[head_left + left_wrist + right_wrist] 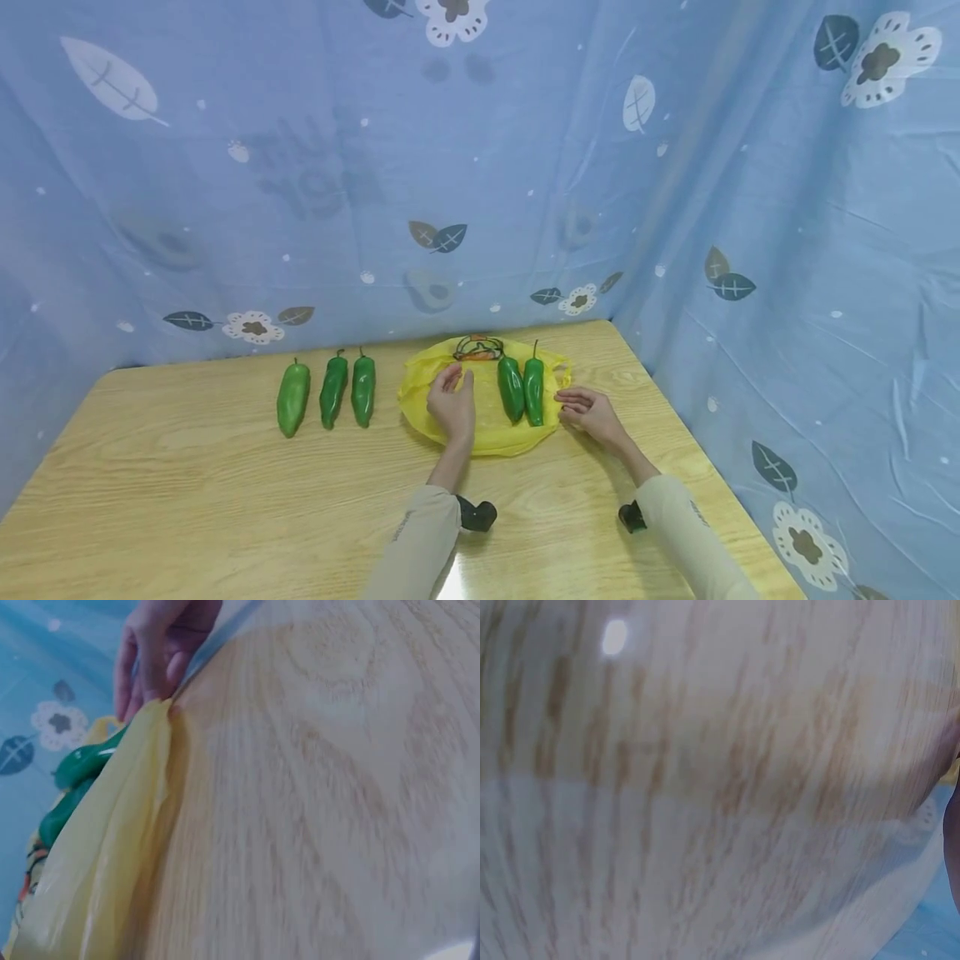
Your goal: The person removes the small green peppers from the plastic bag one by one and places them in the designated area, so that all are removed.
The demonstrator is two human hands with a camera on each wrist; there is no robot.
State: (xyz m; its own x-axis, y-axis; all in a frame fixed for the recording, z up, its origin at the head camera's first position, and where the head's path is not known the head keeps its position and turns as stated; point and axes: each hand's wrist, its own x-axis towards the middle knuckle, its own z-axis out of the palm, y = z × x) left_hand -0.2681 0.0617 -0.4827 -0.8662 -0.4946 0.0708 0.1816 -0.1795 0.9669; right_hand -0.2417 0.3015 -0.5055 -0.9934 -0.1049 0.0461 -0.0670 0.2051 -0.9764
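Note:
A yellow plastic bag (480, 437) lies spread on the table with two green peppers (512, 390) side by side on its right part. My right hand (592, 415) pinches the bag's right edge; in the left wrist view, the fingers of that hand (161, 656) meet at the raised edge of the bag (112, 847). My left hand (453, 408) is over the bag's left part, fingers loosely bent and thumb apart, with nothing seen between them. To the left of the bag, a lighter green pepper (293, 398) and two darker green peppers (333, 390) lie in a row.
The wooden table (187, 500) stands against a blue patterned curtain (337, 167) at the back and right. A printed design (478, 347) shows at the bag's far edge. The right wrist view shows mostly tabletop (705, 787).

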